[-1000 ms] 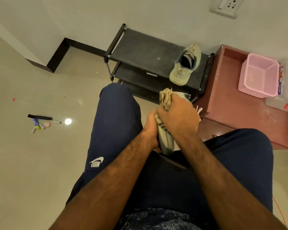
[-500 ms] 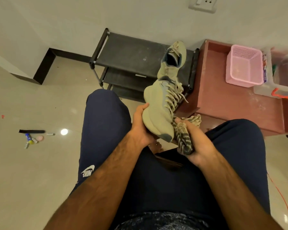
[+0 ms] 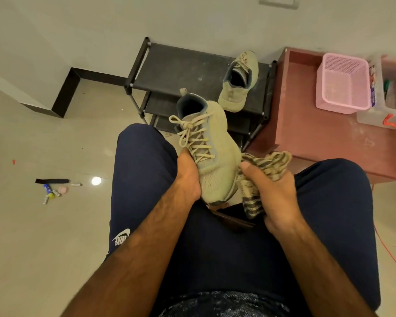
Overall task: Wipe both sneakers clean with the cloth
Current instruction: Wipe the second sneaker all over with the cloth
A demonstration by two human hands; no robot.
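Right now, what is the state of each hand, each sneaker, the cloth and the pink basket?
held sneaker, raised over the lap, laces tied.
left hand, holds the held sneaker from its side.
cloth, bunched up beside the held sneaker.
right hand, grips the cloth.
second sneaker, resting on the shoe rack, untouched.
pink basket, upright.

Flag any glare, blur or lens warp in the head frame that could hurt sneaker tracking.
Head view: one small glare spot on the floor tiles, away from the work; warm, dim light; wide-angle warp tilts the shoe rack and skirting; held sneaker and cloth sharp, laces readable; forearms near the bottom edge slightly soft.
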